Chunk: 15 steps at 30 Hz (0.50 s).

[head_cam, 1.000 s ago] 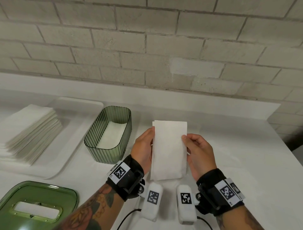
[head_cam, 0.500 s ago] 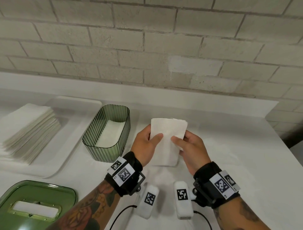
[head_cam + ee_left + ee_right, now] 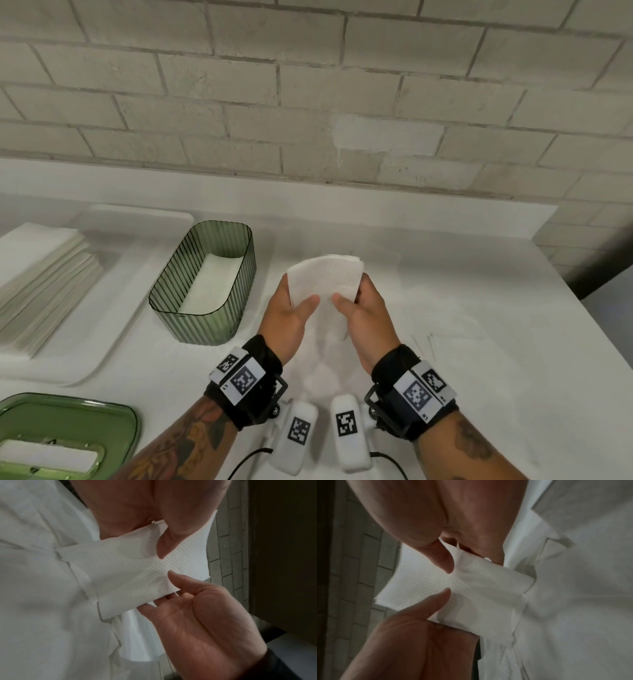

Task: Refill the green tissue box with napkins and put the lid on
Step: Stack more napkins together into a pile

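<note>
Head view: left hand [image 3: 291, 310] and right hand [image 3: 364, 313] both pinch a folded napkin [image 3: 325, 279] between them above the counter [image 3: 445, 325]. Soft, light, easily creased; best held at its edges. Left of the hands, the green tissue box [image 3: 205, 325] stands open, white napkins lining its bottom.

Both thumbs [image 3: 443, 559] press the embossed napkin [image 3: 471, 592] (folded, white), fingers hidden behind it.
</note>
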Available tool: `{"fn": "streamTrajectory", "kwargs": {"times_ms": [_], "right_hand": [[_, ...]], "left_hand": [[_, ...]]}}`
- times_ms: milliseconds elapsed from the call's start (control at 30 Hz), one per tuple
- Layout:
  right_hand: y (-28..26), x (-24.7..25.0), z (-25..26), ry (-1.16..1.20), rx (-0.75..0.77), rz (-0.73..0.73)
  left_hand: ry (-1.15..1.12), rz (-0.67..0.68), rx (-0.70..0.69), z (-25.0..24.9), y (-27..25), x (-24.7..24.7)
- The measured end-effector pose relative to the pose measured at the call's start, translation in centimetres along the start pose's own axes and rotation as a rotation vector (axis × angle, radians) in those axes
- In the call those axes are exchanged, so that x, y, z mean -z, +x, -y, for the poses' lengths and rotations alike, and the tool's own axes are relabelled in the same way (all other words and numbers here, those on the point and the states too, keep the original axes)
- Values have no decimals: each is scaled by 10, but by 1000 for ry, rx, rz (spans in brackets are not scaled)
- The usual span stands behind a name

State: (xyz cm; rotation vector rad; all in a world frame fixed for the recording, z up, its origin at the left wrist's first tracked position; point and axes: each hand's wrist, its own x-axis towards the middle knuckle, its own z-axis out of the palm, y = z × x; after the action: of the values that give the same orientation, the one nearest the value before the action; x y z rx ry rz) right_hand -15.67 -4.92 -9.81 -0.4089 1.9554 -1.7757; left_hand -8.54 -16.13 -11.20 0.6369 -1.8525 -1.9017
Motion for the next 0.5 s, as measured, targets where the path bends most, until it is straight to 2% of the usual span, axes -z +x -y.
{"fn": "streamTrajectory", "kwargs": {"times_ms": [167, 233, 300, 367, 400, 500], "right_hand": [[0, -6, 0, -176, -27, 54], [4, 0, 8, -122, -35, 83], [16, 12, 23, -43, -9, 48], [34, 31, 34, -73, -19, -43], [45, 42, 37, -172, -40, -105], [71, 78, 32, -711, -207, -199]], "left_hand": [[87, 9, 57, 3, 3, 1], [67, -43, 67, 2, 6, 6], [17, -105, 82, -2, 9, 13], [-34, -132, 101, -6, 9, 20], [-42, -132, 99, -8, 9, 24], [-38, -125, 78, -12, 5, 29]]}}
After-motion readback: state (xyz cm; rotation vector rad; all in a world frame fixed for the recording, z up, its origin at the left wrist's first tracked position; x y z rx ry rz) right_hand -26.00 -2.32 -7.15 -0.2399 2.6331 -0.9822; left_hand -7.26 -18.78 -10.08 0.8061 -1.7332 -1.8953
